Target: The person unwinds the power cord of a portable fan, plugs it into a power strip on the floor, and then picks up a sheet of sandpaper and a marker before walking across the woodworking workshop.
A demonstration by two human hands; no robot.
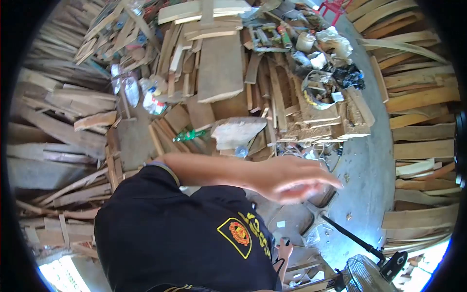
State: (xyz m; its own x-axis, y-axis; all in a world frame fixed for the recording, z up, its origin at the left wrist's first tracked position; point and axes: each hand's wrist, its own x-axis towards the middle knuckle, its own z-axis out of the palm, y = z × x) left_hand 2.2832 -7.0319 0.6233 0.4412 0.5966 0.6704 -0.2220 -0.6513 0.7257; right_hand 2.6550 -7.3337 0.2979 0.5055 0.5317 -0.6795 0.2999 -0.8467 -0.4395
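Observation:
My left arm reaches across the middle from a black sleeve, and my left hand (pixel 301 181) hangs in the air with its fingers stretched to the right, slightly blurred. Nothing shows in it. Below it is the grey floor (pixel 360 190) and a dark stand base. Lower down, beside my black shirt (pixel 180 233), my right hand (pixel 284 250) looks small and is closed around a small dark object (pixel 287 242). A black cord runs near its wrist.
Wooden planks (pixel 220 68) and offcuts are heaped ahead, with a green bottle (pixel 189 135) and a bucket of scraps (pixel 316 100). Stacked boards (pixel 423 148) line the right side. A fan (pixel 365 275) stands at lower right, near a black pole (pixel 350 235).

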